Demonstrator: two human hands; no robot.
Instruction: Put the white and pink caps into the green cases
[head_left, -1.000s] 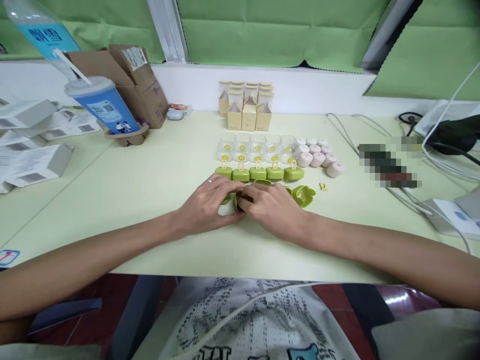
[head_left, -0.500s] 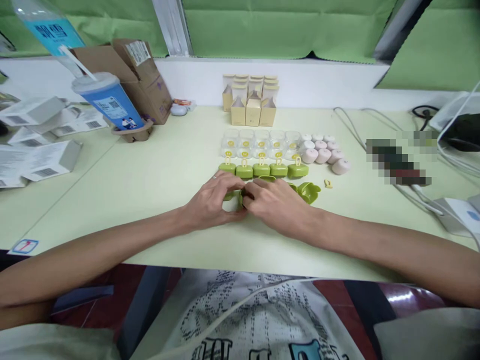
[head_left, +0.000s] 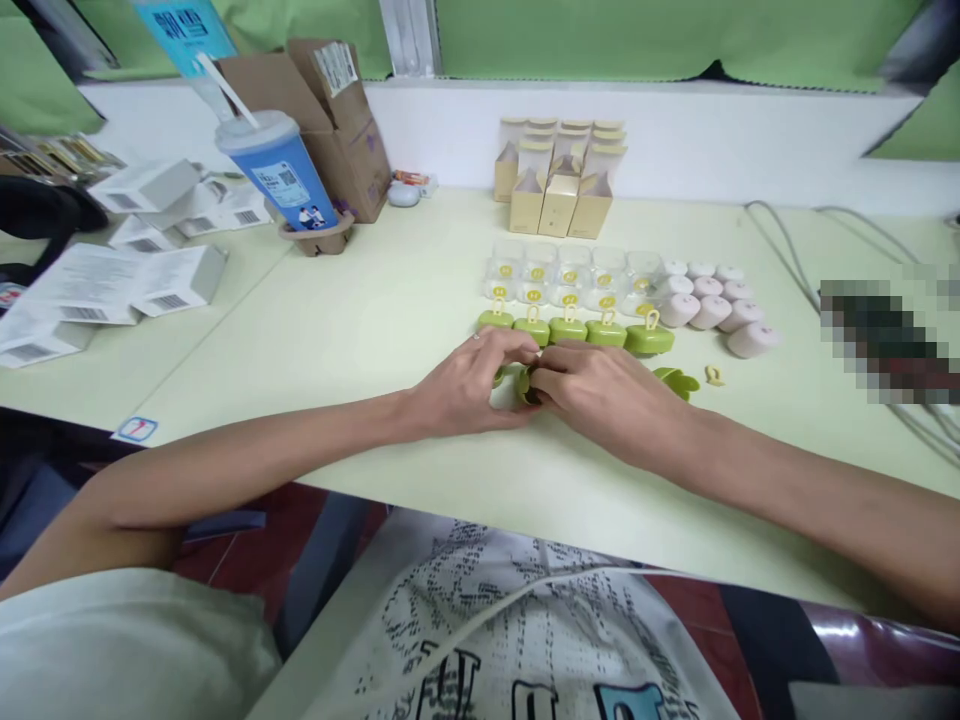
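My left hand (head_left: pixel 476 385) is curled with thumb and fingers around a small green petal-edged piece (head_left: pixel 526 388). My right hand (head_left: pixel 607 400) closes on the same piece from the other side, and its fingers cover most of it. Just beyond my hands stands a row of green caps (head_left: pixel 568 331) with pale yellow loops on top. Another green petal-edged piece (head_left: pixel 679 382) shows past my right wrist, with a loose yellow loop (head_left: pixel 714 376) to its right. Part of the green things under my hands is hidden.
Clear cups (head_left: pixel 571 272) with yellow stickers stand in rows behind the caps, beside several pale pink rounded pieces (head_left: pixel 752 340). Farther back are open cream boxes (head_left: pixel 559 205). At left are a blue drink cup (head_left: pixel 289 180), a cardboard box (head_left: pixel 360 150) and white boxes (head_left: pixel 180 280). Cables lie at right.
The view has swung, so everything on the table appears shifted to the right and slightly up. Both hands stay together on the green piece, with only slight finger movement.
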